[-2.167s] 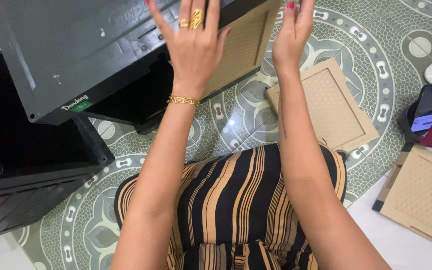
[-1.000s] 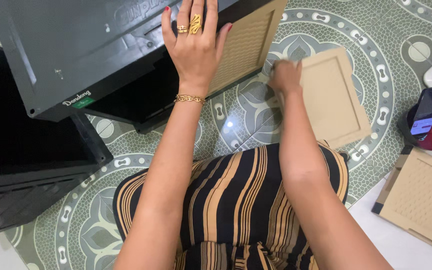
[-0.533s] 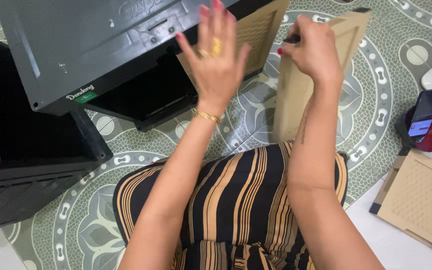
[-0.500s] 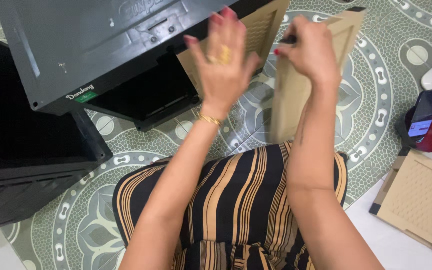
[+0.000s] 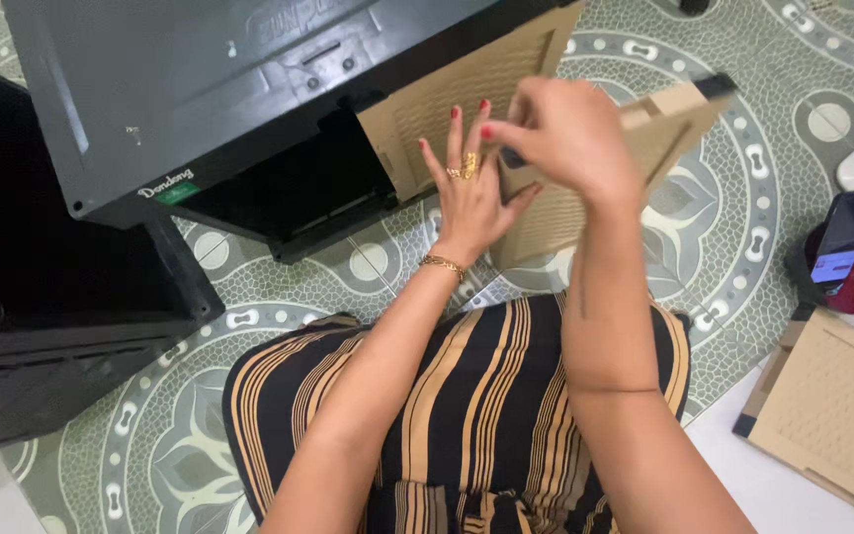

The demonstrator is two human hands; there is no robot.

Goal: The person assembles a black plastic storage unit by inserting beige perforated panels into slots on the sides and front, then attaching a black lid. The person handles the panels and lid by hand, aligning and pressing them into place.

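I hold a tan cardboard honeycomb pad (image 5: 635, 148) tilted on edge above the patterned floor (image 5: 743, 247), its lower corner down near the tiles, so that its face turns toward the open side of the black plastic housing (image 5: 249, 89) lying in front of me. My right hand (image 5: 570, 133) has a closed grip on the pad's upper edge, fingers curled over it, carrying its weight. My left hand (image 5: 471, 193) is open, fingers spread and flat against the pad's near face, steadying rather than gripping. A second tan pad (image 5: 467, 99) stands in the housing's opening just behind my left hand. A third pad (image 5: 832, 415) lies flat at my right, well apart, near a red round thing with a phone (image 5: 842, 247) resting on it. A black panel (image 5: 42, 297) sits at my left.
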